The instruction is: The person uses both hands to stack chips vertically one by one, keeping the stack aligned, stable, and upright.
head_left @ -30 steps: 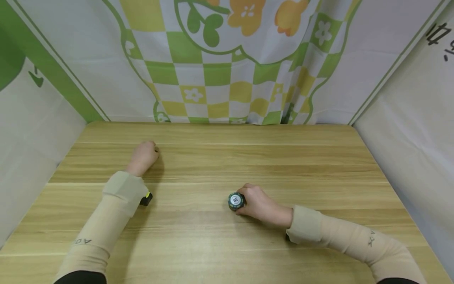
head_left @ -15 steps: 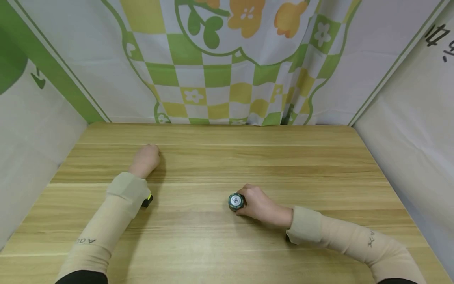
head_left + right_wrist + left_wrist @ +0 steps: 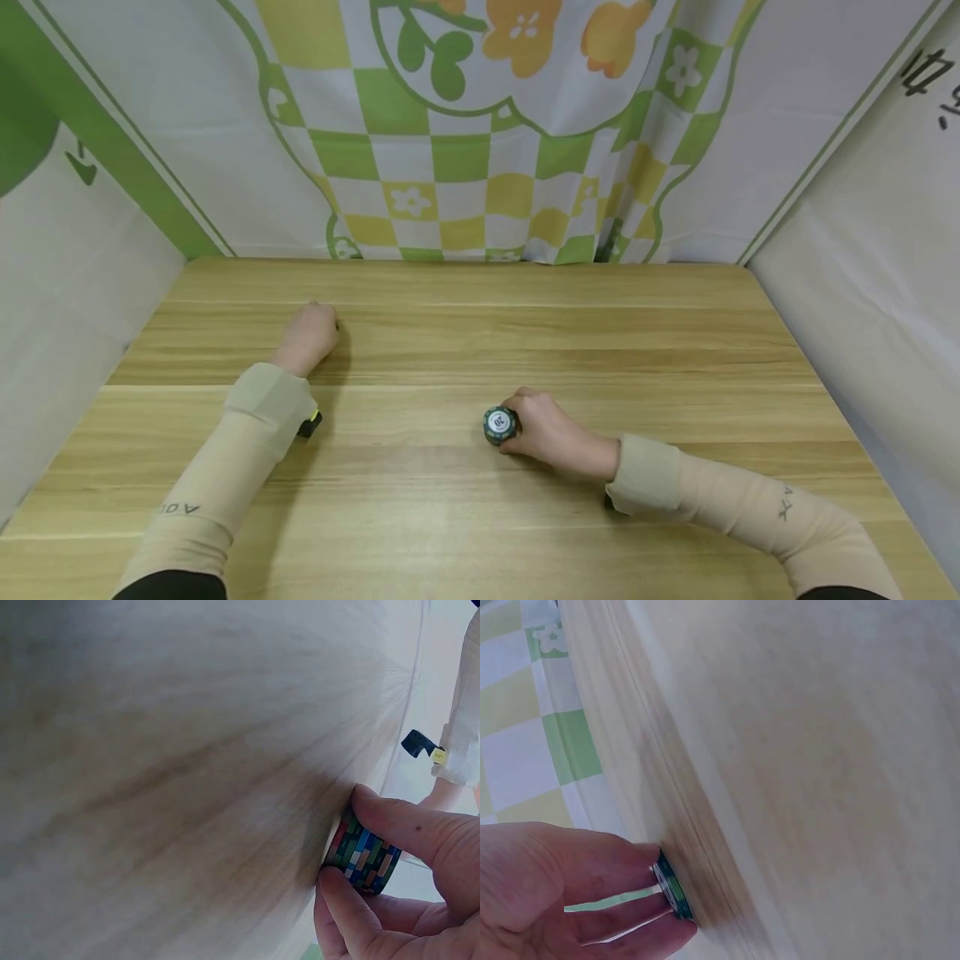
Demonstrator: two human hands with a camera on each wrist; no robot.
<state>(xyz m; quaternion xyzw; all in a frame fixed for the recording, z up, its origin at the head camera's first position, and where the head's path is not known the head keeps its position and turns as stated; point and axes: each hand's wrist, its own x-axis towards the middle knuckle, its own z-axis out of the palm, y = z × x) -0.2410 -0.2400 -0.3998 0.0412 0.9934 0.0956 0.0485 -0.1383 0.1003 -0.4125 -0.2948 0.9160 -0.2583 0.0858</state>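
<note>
My right hand (image 3: pixel 553 435) grips a stack of poker chips (image 3: pixel 498 425) near the middle of the table, thumb and fingers on opposite sides. The top chip is green with a white face marked 20. In the right wrist view the side of the chip stack (image 3: pixel 364 853) shows bands of green, blue and red edges. Farther back on the left, my left hand (image 3: pixel 307 337) pinches a green poker chip (image 3: pixel 675 889) by its edges, close to the tabletop. From the head view that chip is mostly hidden behind the hand.
The wooden table (image 3: pixel 637 350) ends at a green, yellow and white checked curtain (image 3: pixel 457 158). White cloth (image 3: pixel 885 250) hangs along the right side. A black wrist-camera part (image 3: pixel 310 423) juts out beneath the left cuff.
My left hand has turned and shifted slightly right and toward me, its chip becoming less visible in the head view. The right hand and the stack stay in place.
</note>
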